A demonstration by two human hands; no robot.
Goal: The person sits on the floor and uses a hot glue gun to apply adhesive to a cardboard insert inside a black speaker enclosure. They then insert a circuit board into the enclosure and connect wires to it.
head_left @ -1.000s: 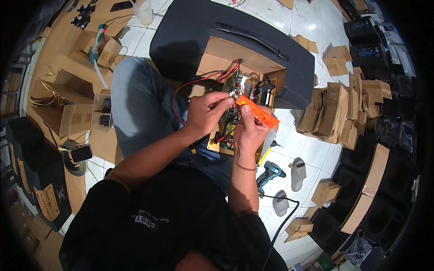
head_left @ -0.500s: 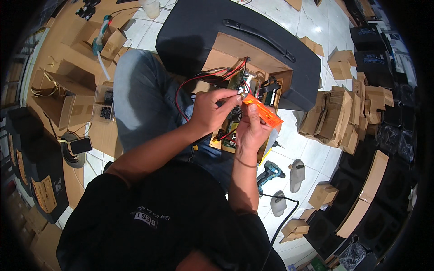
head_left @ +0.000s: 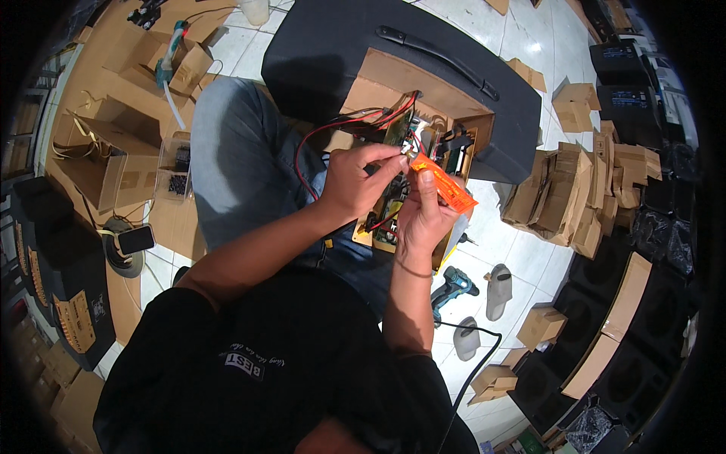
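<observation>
An orange squeeze tube [head_left: 448, 188] lies slantwise in my right hand [head_left: 423, 223], its thumb pressed on the tube's side. The tube's narrow end points up and left, toward the fingertips of my left hand [head_left: 355, 181]. Those fingertips are pinched together at the nozzle, and whatever small thing sits between them is hidden. Beneath both hands stands an amplifier module [head_left: 364, 235] with circuit boards and wiring, partly covered by my hands. Red and black wires [head_left: 301, 155] run from it past my left hand and up to the opening of a black speaker cabinet [head_left: 318, 49].
A cordless drill [head_left: 453, 287] and grey slippers [head_left: 497, 293] lie on the tiles at right. Folded cardboard boxes [head_left: 556, 193] are stacked beyond them. At left are a clear tray of screws [head_left: 172, 185], a phone [head_left: 137, 240] and a soldering iron holder [head_left: 164, 72].
My hands and the tube keep nearly the same pose over the module. The whole view has shifted very slightly.
</observation>
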